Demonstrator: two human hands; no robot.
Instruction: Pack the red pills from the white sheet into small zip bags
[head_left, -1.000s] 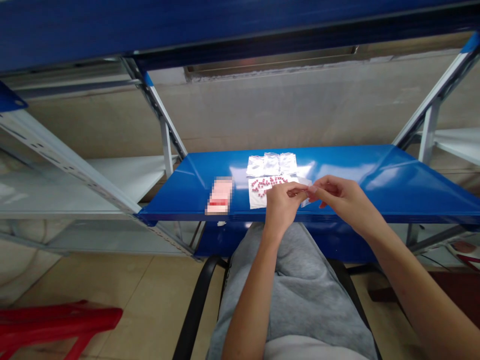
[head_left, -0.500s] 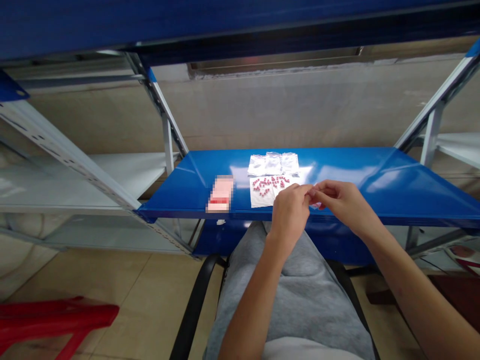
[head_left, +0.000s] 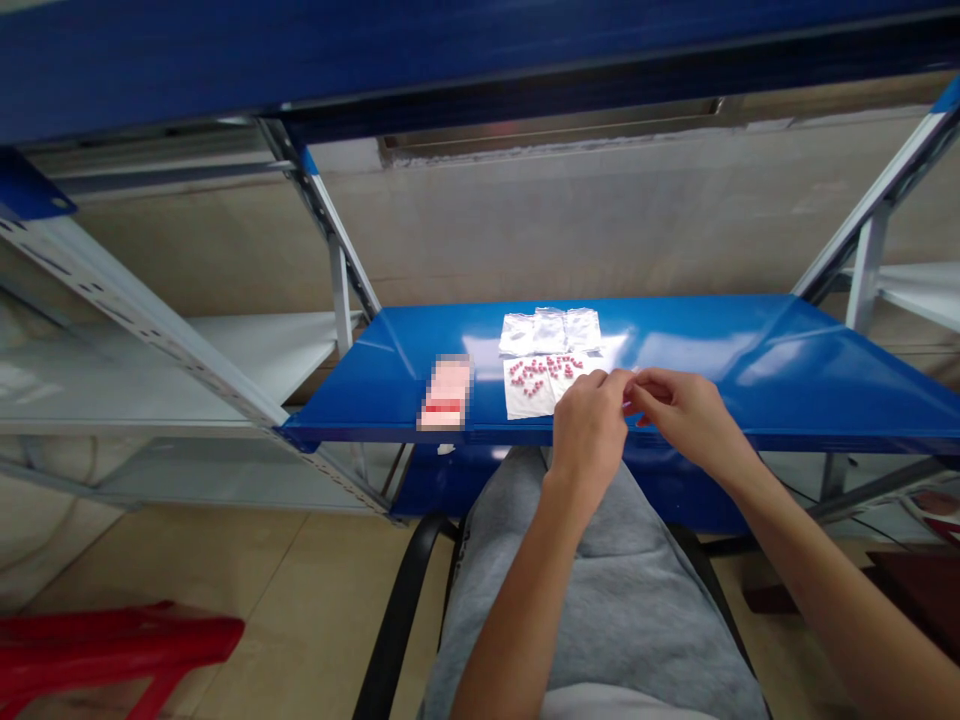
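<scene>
Both my hands meet over the front edge of the blue shelf, fingertips together. My left hand (head_left: 589, 430) is closed, pinching a small clear plastic bag (head_left: 629, 398) with a pinkish-red tint. From the other side, my right hand (head_left: 679, 405) pinches the same bag with thumb and fingers. Most of the bag is hidden behind the fingers. Just left of my hands, a white paper sheet (head_left: 525, 405) lies flat with many small red beads (head_left: 536, 368) scattered on it. Behind the sheet, several clear plastic bags (head_left: 550, 330) lie side by side.
A blurred-out pink and white item (head_left: 446, 390) lies left of the sheet on the blue shelf (head_left: 720, 350). Another blue shelf (head_left: 450, 60) hangs overhead. Metal uprights (head_left: 341, 240) stand at the sides. A red plastic stool (head_left: 150, 650) is at lower left, a black armrest (head_left: 397, 600) nearer.
The view has shifted slightly, so everything sits a little lower and to the right. My hands stay together at the bag, with the fingers slightly closer and more of the bag covered.
</scene>
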